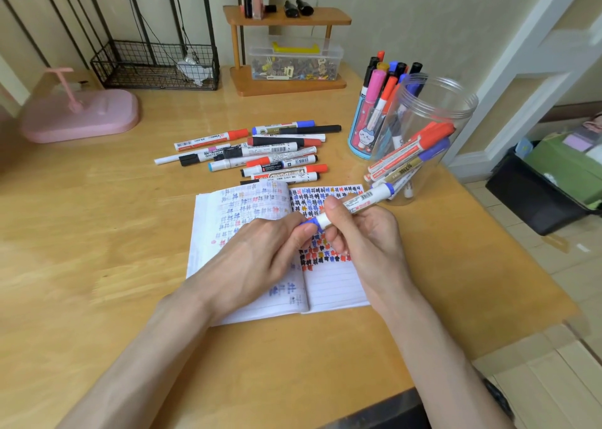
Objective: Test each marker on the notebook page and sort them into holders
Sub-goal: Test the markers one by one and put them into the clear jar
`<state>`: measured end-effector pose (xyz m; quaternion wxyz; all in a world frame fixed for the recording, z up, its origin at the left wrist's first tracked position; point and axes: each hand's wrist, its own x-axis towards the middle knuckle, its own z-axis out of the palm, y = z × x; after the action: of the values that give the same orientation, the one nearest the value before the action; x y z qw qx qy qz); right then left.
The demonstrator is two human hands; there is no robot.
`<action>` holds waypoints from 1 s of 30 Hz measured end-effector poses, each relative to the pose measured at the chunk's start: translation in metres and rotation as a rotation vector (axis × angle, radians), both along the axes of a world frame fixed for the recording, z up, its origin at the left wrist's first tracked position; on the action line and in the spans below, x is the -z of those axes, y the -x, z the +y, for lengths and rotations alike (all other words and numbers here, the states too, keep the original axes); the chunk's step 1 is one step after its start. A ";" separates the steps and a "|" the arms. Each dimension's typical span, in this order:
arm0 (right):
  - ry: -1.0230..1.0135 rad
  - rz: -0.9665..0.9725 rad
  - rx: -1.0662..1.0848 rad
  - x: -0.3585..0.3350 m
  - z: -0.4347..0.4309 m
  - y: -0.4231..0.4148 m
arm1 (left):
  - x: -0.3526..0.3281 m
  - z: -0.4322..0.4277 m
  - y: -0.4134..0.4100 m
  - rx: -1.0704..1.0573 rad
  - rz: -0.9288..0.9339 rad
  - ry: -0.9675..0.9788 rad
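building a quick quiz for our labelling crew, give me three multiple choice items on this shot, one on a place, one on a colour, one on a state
1. Where does the clear jar stand?
A. right of the notebook, beside the pen cup
B. on the wooden shelf
C. in the wire basket

2. What colour is the cap of the held marker?
A. green
B. blue
C. yellow

3. What is the left hand doing?
A. lying flat on the desk
B. holding the jar
C. pinching the marker's cap

Answers: 1 A, the jar sits off the notebook's right edge, next to the cup. 2 B, blue shows at the fingertips. 3 C, its fingertips pinch the cap while the right hand grips the barrel.
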<state>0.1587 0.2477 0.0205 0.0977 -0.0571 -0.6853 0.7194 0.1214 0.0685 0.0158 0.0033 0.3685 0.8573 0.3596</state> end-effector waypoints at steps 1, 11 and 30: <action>0.002 0.001 -0.003 0.000 -0.001 0.001 | 0.000 0.000 0.001 -0.002 -0.007 -0.005; 0.038 -0.049 0.067 0.001 -0.008 0.002 | 0.008 0.009 -0.005 -0.109 0.329 0.109; 0.094 -0.108 0.260 0.006 -0.005 0.011 | 0.008 0.024 -0.012 -0.196 0.441 0.160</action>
<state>0.1481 0.2426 0.0144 0.1501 -0.1885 -0.6420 0.7278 0.1333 0.0921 0.0078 -0.1893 0.3516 0.8947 0.2000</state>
